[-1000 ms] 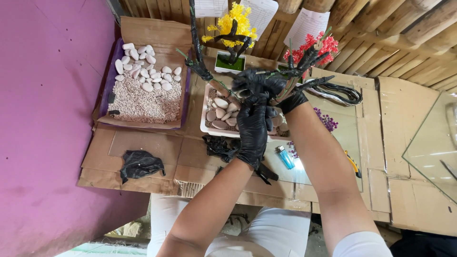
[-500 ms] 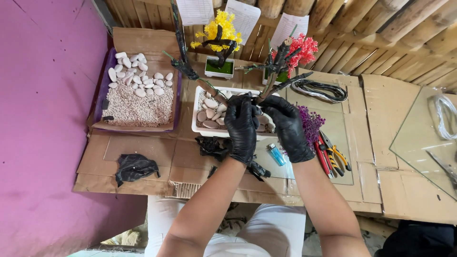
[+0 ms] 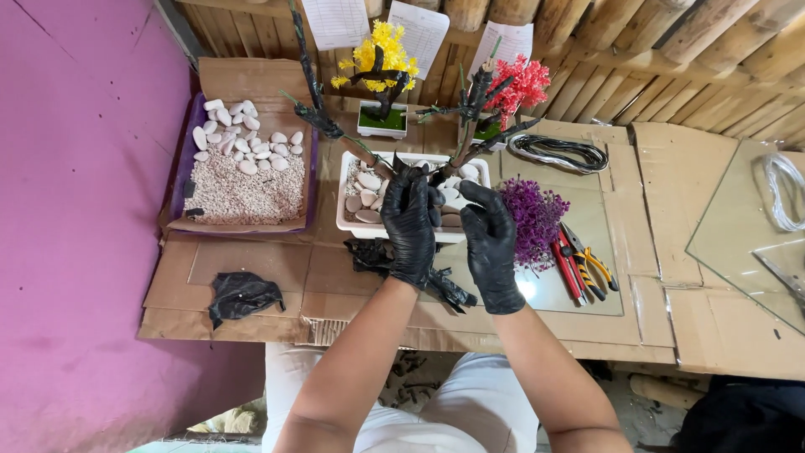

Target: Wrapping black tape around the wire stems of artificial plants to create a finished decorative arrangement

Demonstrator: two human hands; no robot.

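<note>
The white rectangular planter tray (image 3: pixel 356 226), filled with smooth pale pebbles (image 3: pixel 367 201), stands in the middle of the cardboard-covered work table (image 3: pixel 671 176). Both hands in black gloves are over its front edge. The left hand (image 3: pixel 410 225) is closed around the lower part of the dark wrapped branch trunk (image 3: pixel 457 159), which rises from the tray and leans toward the wooden wall. The right hand (image 3: pixel 491 247) is just to the right of the tray, its fingers (image 3: pixel 480 195) bent toward the same trunk; I cannot tell if it really grips something.

To the left of the tray lies the purple tray of fine gravel and white stones (image 3: pixel 243 180). Behind the tray stand a small yellow artificial tree in a white pot (image 3: pixel 377 71) and a small red artificial tree (image 3: pixel 521 84). To the right of the tray are a bunch of purple artificial flowers (image 3: pixel 537 214), then red and orange pliers (image 3: pixel 580 264), and a coil of dark wire (image 3: pixel 560 153) further back. In front of the tray, to the left, lies a crumpled black glove (image 3: pixel 241 295).
</note>
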